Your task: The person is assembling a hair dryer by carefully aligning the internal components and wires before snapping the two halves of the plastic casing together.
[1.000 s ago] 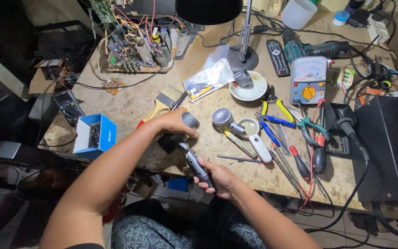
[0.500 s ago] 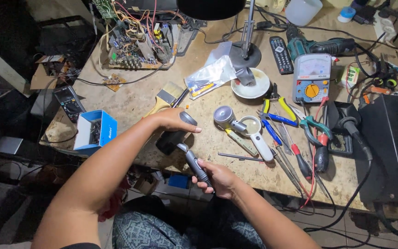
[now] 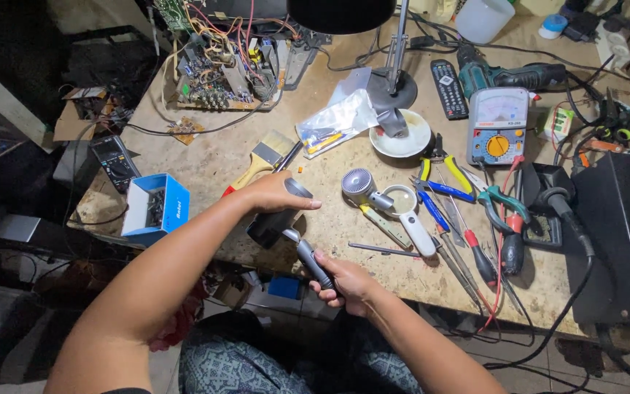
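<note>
My left hand [image 3: 275,193] wraps over the dark cylindrical head [image 3: 271,225] of a small grey handheld device, held just off the front edge of the workbench [image 3: 329,219]. My right hand [image 3: 344,281] grips that device's slim grey handle [image 3: 313,264] from below. A second, similar round-headed grey part [image 3: 362,186] lies on the bench beside a white magnifier [image 3: 410,215]. A paintbrush [image 3: 260,162] rests just behind my left hand.
Pliers and screwdrivers [image 3: 461,219] spread to the right, with an analogue multimeter [image 3: 497,125], a white bowl [image 3: 402,135], a lamp base [image 3: 391,91] and a remote. A blue box of screws [image 3: 156,208] sits left; circuit boards [image 3: 220,69] at the back; a black case [image 3: 625,233] far right.
Both hands keep their grip on the device and it has barely moved; the view has shifted slightly.
</note>
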